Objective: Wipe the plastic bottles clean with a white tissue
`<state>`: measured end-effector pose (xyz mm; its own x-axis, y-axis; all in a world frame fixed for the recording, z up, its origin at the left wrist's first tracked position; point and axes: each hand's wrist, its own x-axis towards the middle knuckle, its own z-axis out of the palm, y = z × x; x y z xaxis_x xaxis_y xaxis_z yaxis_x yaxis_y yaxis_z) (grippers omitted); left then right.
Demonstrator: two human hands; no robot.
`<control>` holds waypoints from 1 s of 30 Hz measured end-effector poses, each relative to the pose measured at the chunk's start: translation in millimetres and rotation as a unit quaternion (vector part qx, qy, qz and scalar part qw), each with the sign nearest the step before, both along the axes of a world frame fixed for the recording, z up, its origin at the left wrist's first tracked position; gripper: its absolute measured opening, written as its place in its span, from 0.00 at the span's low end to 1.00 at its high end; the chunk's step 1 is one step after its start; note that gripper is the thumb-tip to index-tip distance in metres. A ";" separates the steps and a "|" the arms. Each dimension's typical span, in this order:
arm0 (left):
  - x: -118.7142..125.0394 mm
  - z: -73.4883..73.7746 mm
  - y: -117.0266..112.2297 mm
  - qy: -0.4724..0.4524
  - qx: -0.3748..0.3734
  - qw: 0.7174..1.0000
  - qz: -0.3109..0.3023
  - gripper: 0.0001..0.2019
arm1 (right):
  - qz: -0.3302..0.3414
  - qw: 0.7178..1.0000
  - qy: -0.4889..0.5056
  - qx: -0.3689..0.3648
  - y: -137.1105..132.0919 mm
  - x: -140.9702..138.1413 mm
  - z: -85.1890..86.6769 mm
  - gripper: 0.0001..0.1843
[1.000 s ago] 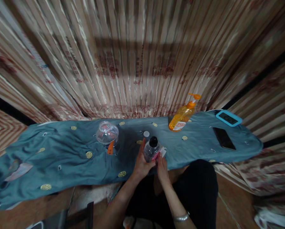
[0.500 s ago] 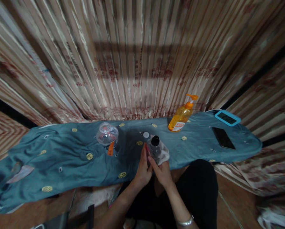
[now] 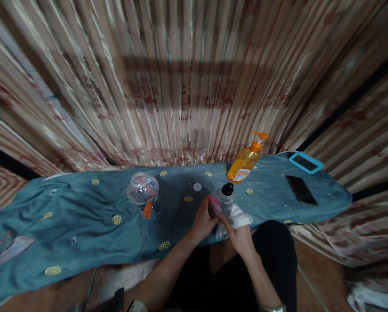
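A clear bottle (image 3: 225, 201) with a black cap is tilted between my hands, over the cloth-covered board. My left hand (image 3: 204, 222) is closed at its left side, where something pink (image 3: 214, 203) shows by the fingers; whether this belongs to the bottle I cannot tell. A crumpled white cloth (image 3: 241, 217) is gripped in my right hand (image 3: 242, 239), against the bottle's lower right side, with the thumb reaching toward my left fingers. The bottle's lower part is hidden by cloth and hands. Just beyond my left hand lies a small white round disc (image 3: 197, 187).
A wide clear jar (image 3: 143, 190) with an orange label stands to the left. Behind and right are an orange pump bottle (image 3: 244, 164), a black phone (image 3: 301, 190) and a blue-framed digital clock (image 3: 306, 162). The blue-green cover (image 3: 92, 216) is wrinkled. Striped curtains (image 3: 180, 95) hang close behind.
Both hands and the bottle have shifted to the right. More of the white cloth now shows beside my right hand, spread out to the right. The view has tilted slightly.
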<state>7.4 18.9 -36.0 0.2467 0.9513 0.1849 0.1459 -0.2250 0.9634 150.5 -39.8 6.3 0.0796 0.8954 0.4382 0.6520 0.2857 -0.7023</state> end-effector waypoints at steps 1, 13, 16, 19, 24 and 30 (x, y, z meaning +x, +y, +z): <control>11.8 -1.9 5.7 0.000 0.004 1.000 -0.001 0.38 | -0.013 0.999 -0.032 0.003 4.7 11.8 -0.5 0.25; 122.8 -13.0 56.7 -0.023 0.025 0.999 -0.034 0.48 | -0.106 0.972 -0.200 -0.062 80.8 133.9 1.1 0.19; 136.9 -13.9 59.1 -0.029 0.032 0.998 -0.051 0.51 | -0.119 0.972 -0.193 -0.065 93.7 151.6 3.3 0.18; 146.8 -13.1 61.9 -0.037 0.039 0.997 -0.060 0.53 | -0.127 0.973 -0.185 -0.061 99.6 160.9 2.3 0.18; 150.3 -7.8 63.1 -0.046 0.068 0.994 -0.078 0.56 | -0.152 0.972 -0.174 -0.051 98.8 160.5 -3.7 0.23; 145.6 -3.5 62.6 -0.021 0.063 0.997 -0.049 0.52 | -0.179 0.967 -0.173 -0.049 90.7 151.9 -9.7 0.24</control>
